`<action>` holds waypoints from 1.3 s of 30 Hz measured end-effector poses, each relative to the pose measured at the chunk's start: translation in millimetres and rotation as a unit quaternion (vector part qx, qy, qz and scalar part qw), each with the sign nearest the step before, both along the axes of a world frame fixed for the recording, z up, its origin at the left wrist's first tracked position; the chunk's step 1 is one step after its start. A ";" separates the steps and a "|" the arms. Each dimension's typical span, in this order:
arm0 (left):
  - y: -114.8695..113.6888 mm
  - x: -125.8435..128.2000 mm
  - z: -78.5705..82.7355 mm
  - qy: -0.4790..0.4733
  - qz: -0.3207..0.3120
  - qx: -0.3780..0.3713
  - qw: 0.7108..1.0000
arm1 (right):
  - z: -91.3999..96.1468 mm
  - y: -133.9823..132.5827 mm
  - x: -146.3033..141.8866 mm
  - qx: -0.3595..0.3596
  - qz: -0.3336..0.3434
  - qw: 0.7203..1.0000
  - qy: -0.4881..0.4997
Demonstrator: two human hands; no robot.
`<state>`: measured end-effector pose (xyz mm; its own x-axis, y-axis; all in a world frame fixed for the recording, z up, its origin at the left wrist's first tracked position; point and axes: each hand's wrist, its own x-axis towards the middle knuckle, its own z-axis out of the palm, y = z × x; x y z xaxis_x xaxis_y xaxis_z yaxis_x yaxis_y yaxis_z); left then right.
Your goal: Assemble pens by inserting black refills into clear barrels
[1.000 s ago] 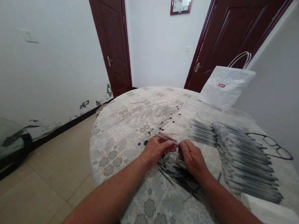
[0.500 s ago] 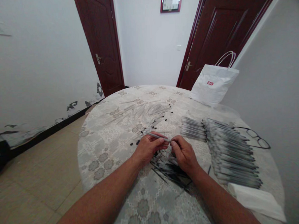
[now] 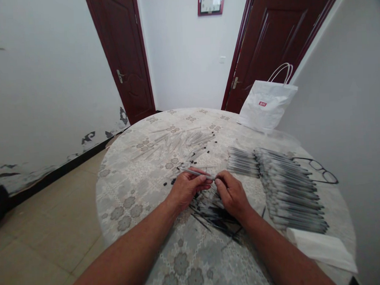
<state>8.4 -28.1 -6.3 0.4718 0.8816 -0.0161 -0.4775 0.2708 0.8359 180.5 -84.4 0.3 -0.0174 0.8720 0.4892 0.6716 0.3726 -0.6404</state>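
A slim grey-and-clear pen (image 3: pixel 194 173) lies across the fingers of my left hand (image 3: pixel 189 186), closed round it with the thumb on top. My right hand (image 3: pixel 231 192) pinches the pen's right end between thumb and fingertips; any small part there is hidden. Under and between my hands spreads a loose heap of dark refills (image 3: pixel 216 215), partly covered by the right hand. Small black end plugs (image 3: pixel 173 182) are scattered just beyond my left hand. Clear pen barrels (image 3: pixel 180 141) lie loosely farther back on the table.
Pens lie in a large stacked row (image 3: pixel 293 192) at right, beside a smaller row (image 3: pixel 243 162). Eyeglasses (image 3: pixel 323 172) and a folded white paper packet (image 3: pixel 322 248) flank them. A white bag (image 3: pixel 268 105) stands at the back right of the round, cloth-covered table (image 3: pixel 125 246).
The whole view has shifted slightly, with the scene now a little farther left. Both hands keep the same hold on the pen.
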 end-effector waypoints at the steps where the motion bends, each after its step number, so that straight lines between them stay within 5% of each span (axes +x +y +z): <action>1: -0.8 0.2 0.3 -0.001 -0.004 0.002 1.000 | -1.4 0.3 -0.2 -0.005 0.003 1.000 0.000; 22: -6.3 1.8 2.2 0.006 -0.008 0.003 1.000 | -13.8 -2.2 1.6 -0.061 0.000 0.998 0.029; 29: -6.1 -5.3 15.0 0.125 0.000 0.097 0.987 | -6.5 -1.9 2.6 -0.005 0.025 1.000 -0.012; 33: 5.5 -33.5 36.8 0.237 -0.043 0.182 0.953 | -7.7 0.7 5.2 0.009 -0.017 1.000 -0.021; 35: 14.7 -55.4 46.6 0.305 0.011 0.226 0.925 | -10.4 3.6 9.3 0.017 -0.047 0.998 -0.023; 39: 31.3 -95.4 52.6 0.503 0.081 0.328 0.796 | -15.0 10.0 17.3 0.026 -0.082 0.995 -0.040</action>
